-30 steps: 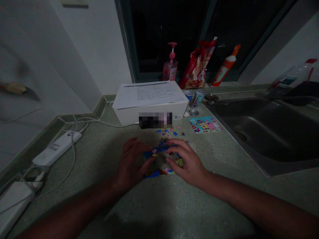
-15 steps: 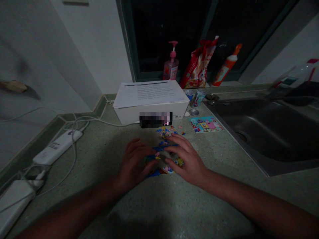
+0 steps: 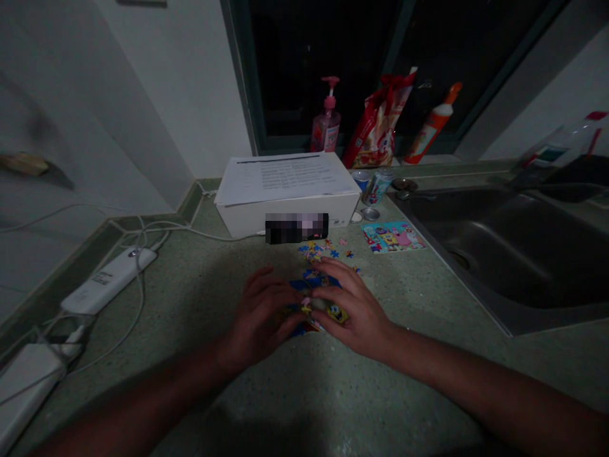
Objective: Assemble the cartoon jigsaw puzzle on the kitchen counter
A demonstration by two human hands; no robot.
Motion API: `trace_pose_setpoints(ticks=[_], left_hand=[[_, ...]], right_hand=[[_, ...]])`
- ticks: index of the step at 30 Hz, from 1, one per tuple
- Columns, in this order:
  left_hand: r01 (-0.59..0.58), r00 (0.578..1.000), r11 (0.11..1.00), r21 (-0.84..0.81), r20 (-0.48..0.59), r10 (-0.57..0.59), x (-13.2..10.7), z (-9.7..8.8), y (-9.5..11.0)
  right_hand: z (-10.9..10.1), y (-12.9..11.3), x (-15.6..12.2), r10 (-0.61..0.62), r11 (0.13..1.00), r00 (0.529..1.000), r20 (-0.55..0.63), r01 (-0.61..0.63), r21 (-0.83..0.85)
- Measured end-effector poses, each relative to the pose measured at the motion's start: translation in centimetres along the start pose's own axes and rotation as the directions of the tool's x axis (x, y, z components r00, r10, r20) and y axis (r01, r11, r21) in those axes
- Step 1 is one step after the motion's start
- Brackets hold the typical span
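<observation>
My left hand point(image 3: 261, 311) is closed, pinching a small pink and yellow puzzle piece point(image 3: 306, 304) between thumb and fingers. Opposite it, my right hand point(image 3: 359, 311) has its thumb and fingers apart, their tips close to that piece; whether they touch it I cannot tell. Beneath both hands lies a partly joined jigsaw puzzle point(image 3: 337, 312) with blue edges and a yellow cartoon face, largely covered by my fingers. Just beyond it several loose puzzle pieces point(image 3: 311, 249) are scattered. A colourful picture card point(image 3: 394, 237) rests flat to their right.
A white box point(image 3: 290, 212) with printed paper on top stands behind, a phone point(image 3: 297, 228) leaning on its front. Cans point(image 3: 378, 188) stand beside the box. At right is a metal sink point(image 3: 476, 266); at left, a white power strip point(image 3: 109, 279) with cables.
The pinched puzzle piece has moved slightly right and towards me, between both hands' fingertips. My right fingers have come nearer to it.
</observation>
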State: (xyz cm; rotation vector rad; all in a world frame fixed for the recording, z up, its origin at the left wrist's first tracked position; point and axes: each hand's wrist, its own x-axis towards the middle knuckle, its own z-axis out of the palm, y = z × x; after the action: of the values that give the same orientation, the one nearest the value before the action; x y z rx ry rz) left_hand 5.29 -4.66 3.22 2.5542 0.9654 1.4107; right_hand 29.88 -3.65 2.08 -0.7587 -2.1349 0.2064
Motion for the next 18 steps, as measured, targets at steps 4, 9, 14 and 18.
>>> trace_pose_setpoints(ticks=[4,9,14,18], left_hand=[[0.0,1.0,1.0,-0.001,0.01,0.0,-0.08,0.11,-0.11],[-0.008,1.0,1.0,0.002,0.002,0.008,-0.11,0.34,-0.17],[0.0,1.0,1.0,-0.014,0.022,0.001,-0.18,0.16,-0.11],[0.057,0.998,0.998,-0.006,-0.004,-0.057,-0.47,-0.07,-0.7]], right_hand=[[0.13,0.07,-0.08,0.007,1.0,1.0,0.002,-0.007,0.019],[0.26,0.03,-0.1,0.032,0.999,0.999,0.004,-0.032,0.042],[-0.06,-0.02,0.18,0.041,0.998,0.999,-0.001,-0.04,0.04],[-0.7,0.63,0.42,0.054,0.998,0.999,-0.005,-0.054,0.018]])
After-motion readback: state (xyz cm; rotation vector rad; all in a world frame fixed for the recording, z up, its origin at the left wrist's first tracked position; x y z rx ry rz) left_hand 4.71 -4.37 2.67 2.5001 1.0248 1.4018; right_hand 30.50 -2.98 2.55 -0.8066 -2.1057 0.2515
